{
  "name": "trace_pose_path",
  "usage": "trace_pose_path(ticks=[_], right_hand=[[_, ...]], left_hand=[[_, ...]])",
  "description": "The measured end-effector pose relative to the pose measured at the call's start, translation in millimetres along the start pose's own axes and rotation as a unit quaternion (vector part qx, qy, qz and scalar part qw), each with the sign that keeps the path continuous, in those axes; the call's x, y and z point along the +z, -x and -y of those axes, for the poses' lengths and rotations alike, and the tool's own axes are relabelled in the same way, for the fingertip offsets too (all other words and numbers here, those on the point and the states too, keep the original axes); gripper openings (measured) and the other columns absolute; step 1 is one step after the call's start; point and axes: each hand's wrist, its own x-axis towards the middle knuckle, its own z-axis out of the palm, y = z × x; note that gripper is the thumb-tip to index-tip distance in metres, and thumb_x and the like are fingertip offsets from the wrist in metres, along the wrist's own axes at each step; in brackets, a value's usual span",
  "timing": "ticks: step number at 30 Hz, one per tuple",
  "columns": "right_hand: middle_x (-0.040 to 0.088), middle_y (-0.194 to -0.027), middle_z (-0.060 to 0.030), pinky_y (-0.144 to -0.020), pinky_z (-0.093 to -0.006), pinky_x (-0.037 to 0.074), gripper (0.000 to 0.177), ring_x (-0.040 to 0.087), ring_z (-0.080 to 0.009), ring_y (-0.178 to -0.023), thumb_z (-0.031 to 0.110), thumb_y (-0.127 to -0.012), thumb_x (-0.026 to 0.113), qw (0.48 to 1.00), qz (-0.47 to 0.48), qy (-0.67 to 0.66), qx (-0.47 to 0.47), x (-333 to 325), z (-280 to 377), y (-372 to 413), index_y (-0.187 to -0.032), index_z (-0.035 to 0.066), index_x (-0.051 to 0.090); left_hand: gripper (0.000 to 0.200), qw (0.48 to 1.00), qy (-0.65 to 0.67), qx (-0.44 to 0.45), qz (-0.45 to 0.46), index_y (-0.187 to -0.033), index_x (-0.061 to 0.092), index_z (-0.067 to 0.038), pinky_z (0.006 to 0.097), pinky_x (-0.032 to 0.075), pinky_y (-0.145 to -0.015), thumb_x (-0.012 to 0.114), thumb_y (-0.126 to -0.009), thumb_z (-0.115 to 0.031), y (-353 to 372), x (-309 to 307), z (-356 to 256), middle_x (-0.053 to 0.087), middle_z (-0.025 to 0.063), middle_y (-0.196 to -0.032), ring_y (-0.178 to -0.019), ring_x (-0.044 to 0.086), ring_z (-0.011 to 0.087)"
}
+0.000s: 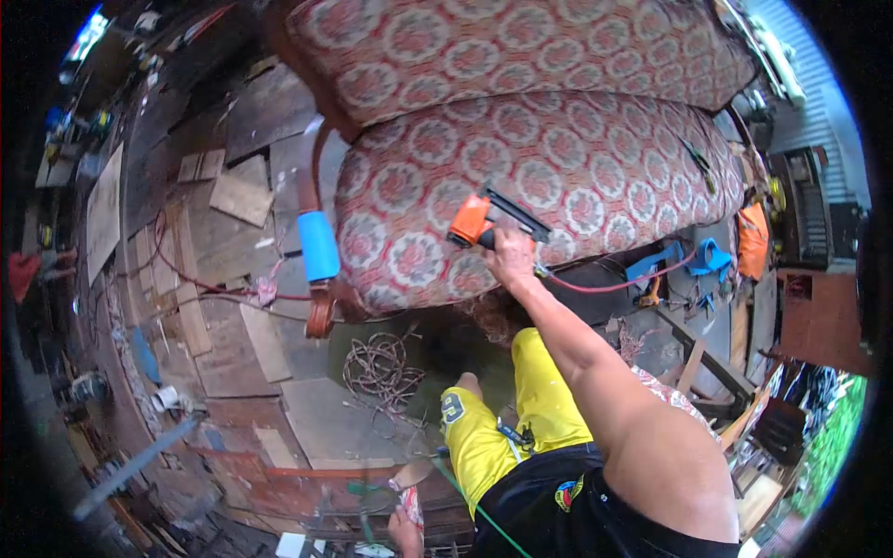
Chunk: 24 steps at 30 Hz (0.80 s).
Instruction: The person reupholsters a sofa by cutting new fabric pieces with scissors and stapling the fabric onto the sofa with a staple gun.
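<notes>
My right hand [512, 256] is wrapped round the handle of an orange and black staple gun [473, 221], held over the front of the sofa's patterned seat [437, 177]. A red hose [605, 289] runs from the tool's handle to the right. Low in the view, my left hand [406, 530] is at the bottom edge beside a piece of patterned fabric [412, 507]; its fingers are partly hidden. A green cord [465, 498] passes between that hand and my shirt.
A blue wrap [319, 246] covers part of the sofa's wooden arm. Tangled rope [383, 372] lies on the board floor. Pliers [699, 166] rest on the seat's right. Wooden pieces [244, 191] lie left, and an orange bag [753, 240] is at right.
</notes>
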Motion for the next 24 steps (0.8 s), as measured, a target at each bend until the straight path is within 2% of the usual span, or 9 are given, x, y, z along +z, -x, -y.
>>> trace_pose_path(ticks=[4,7,8,9,11,14,17,19,24], right_hand=[[0.062,-0.102,-0.0169,-0.090,-0.0486,0.043,0.043,0.059,-0.0334,-0.102,0.016,-0.071,0.068,0.998,-0.011,-0.030,-0.050,54.8,81.4,-53.9,-0.111,0.001,0.062],[0.064,-0.100,-0.0173,-0.090,-0.0456,0.044,0.039,0.060,-0.0346,-0.099,0.019,-0.070,0.069,0.998,-0.028,0.026,-0.057,89.8,122.1,-104.1,-0.105,0.002,0.063],[0.066,-0.099,-0.0200,-0.085,-0.0496,0.048,0.046,0.063,-0.0373,-0.097,0.014,-0.072,0.068,0.999,-0.004,0.004,-0.046,90.9,133.0,-117.6,-0.115,0.001,0.060],[0.065,-0.100,-0.0206,-0.084,-0.0492,0.049,0.042,0.062,-0.0378,-0.098,0.014,-0.072,0.067,0.998,0.035,0.019,-0.040,87.0,142.0,-128.6,-0.112,0.001,0.062],[0.064,-0.100,-0.0202,-0.085,-0.0475,0.050,0.033,0.062,-0.0388,-0.099,0.019,-0.075,0.071,0.996,0.054,0.053,-0.056,85.0,147.4,-135.8,-0.104,0.002,0.066],[0.068,-0.095,-0.0179,-0.079,-0.0459,0.051,0.036,0.062,-0.0369,-0.094,0.041,-0.086,0.067,0.981,-0.012,-0.063,-0.183,20.0,143.9,-104.9,-0.094,0.006,0.070],[0.064,-0.067,-0.0189,-0.059,-0.0457,0.049,0.053,0.064,-0.0357,-0.063,0.049,-0.097,0.053,0.936,0.261,-0.142,-0.190,-84.2,85.7,-38.0,-0.079,0.001,0.067],[0.053,-0.054,-0.0030,-0.049,-0.0308,0.041,0.073,0.050,-0.0116,-0.047,0.063,-0.098,0.040,0.815,0.523,-0.219,0.120,-214.0,84.9,5.0,-0.064,0.003,0.062],[0.060,-0.057,-0.0078,-0.040,-0.0280,0.037,0.081,0.048,-0.0139,-0.042,0.074,-0.092,0.038,0.669,0.543,-0.291,0.415,-349.8,28.4,106.0,-0.068,0.001,0.065]], left_hand=[[0.049,0.988,0.118,-0.060,0.077,-0.125,0.062,0.002,0.0385,0.042,-0.098,0.044,-0.103,-0.038,41.9,-9.2,-14.6,0.062,0.0146,-0.128,-0.119,0.055,0.0274],[0.057,0.967,0.239,0.073,0.053,-0.150,0.029,-0.004,0.0388,0.044,-0.105,0.054,-0.100,-0.014,51.2,-1.3,9.3,0.045,0.0166,-0.146,-0.133,0.046,0.0268],[0.075,0.955,0.267,-0.034,0.120,-0.154,0.018,-0.009,0.0403,0.047,-0.105,0.064,-0.094,-0.008,66.8,-8.3,-53.5,0.038,0.0160,-0.151,-0.135,0.044,0.0287],[0.075,0.955,0.273,-0.043,0.110,-0.154,0.018,-0.009,0.0403,0.047,-0.105,0.064,-0.094,-0.008,59.0,-1.9,-51.6,0.038,0.0160,-0.151,-0.135,0.044,0.0287],[0.024,0.987,0.035,0.152,-0.043,-0.102,0.068,0.003,0.0332,0.050,-0.084,0.057,-0.098,-0.018,54.1,5.0,-34.6,0.069,0.0098,-0.097,-0.092,0.062,0.0166],[0.020,0.990,0.114,-0.010,0.081,-0.106,0.069,0.001,0.0291,0.051,-0.084,0.058,-0.098,-0.014,60.9,-8.2,-131.4,0.070,0.0080,-0.098,-0.092,0.064,0.0149],[0.025,0.979,0.135,0.036,0.151,-0.104,0.069,0.002,0.0271,0.051,-0.078,0.056,-0.100,-0.019,62.6,-8.1,-208.7,0.070,0.0078,-0.094,-0.086,0.064,0.0132],[0.030,0.964,0.149,0.115,0.187,-0.101,0.069,0.002,0.0261,0.052,-0.074,0.056,-0.101,-0.025,69.3,-14.4,-252.5,0.071,0.0075,-0.091,-0.082,0.064,0.0118],[0.057,0.849,0.156,0.178,0.472,-0.095,0.070,0.003,0.0268,0.053,-0.073,0.045,-0.103,-0.047,98.2,-16.5,-320.0,0.070,0.0070,-0.084,-0.076,0.065,0.0122]])
